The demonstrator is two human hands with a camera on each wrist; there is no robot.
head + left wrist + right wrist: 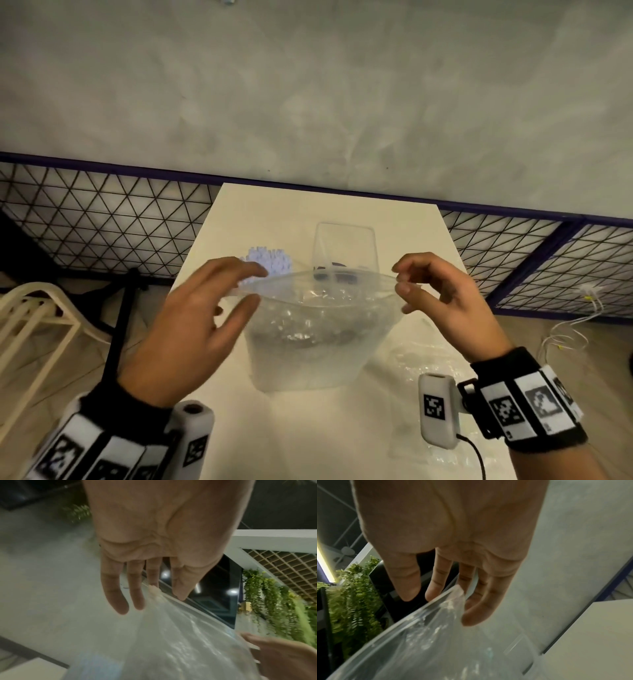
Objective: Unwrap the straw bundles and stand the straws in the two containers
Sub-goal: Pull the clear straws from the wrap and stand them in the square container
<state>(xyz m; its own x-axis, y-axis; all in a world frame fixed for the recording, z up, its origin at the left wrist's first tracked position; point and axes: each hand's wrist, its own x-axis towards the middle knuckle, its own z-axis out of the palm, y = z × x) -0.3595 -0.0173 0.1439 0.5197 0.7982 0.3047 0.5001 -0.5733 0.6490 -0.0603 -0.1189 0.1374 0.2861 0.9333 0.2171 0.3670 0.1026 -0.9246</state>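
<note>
Clear wrapper (318, 318); white straws (270, 262); clear container (344, 246); cream table (308, 428); black-white patterned wristbands (524, 404).

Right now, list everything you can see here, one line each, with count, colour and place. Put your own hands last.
plastic bag: one, clear, held stretched above the table's middle
straws: one cluster, white, standing at the table's back left, behind the bag
container: one, clear, upright at the table's back, right of the straws
plastic wrap: one crumpled piece, clear, lying on the table at the right
table: one, white, against the mesh fence
mesh fence: black wire with purple frame, behind the table
chair: one, cream, on the floor at left
cable: white, on the floor at right
left hand: pinches the bag's left edge
right hand: pinches the bag's right edge
</note>
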